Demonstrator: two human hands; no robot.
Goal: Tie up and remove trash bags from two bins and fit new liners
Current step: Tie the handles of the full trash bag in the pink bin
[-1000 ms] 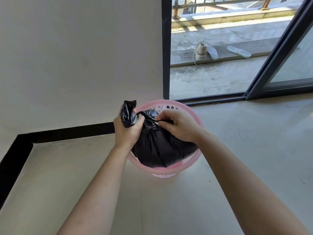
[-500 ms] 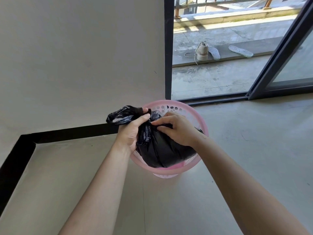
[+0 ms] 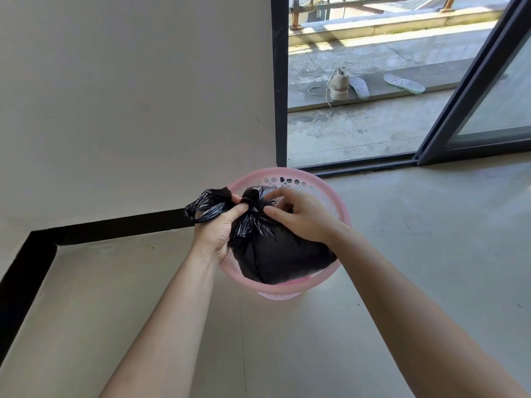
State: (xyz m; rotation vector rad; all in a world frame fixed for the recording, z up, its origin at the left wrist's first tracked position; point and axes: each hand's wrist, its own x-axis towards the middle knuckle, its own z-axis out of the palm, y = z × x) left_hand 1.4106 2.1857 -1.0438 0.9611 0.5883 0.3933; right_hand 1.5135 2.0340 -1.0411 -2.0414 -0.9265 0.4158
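Two hands work the neck of the bulging black plastic trash bag [image 3: 275, 254], which sits in the round pink perforated plastic bin [image 3: 342, 214] on the grey floor. My left hand [image 3: 215, 228] is fisted tight around the bag's loose twisted tail, pulling it sideways to keep tension. My right hand [image 3: 298, 216] pinches the knot with thumb and forefinger, other fingers spread, probably to cinch it. Beyond the bin, a worn white sneaker [image 3: 339, 84] lies outside the open sliding door.

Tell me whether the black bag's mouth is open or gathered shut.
Gathered shut: the black bag bunches into a neck pinched by the left hand and right hand.
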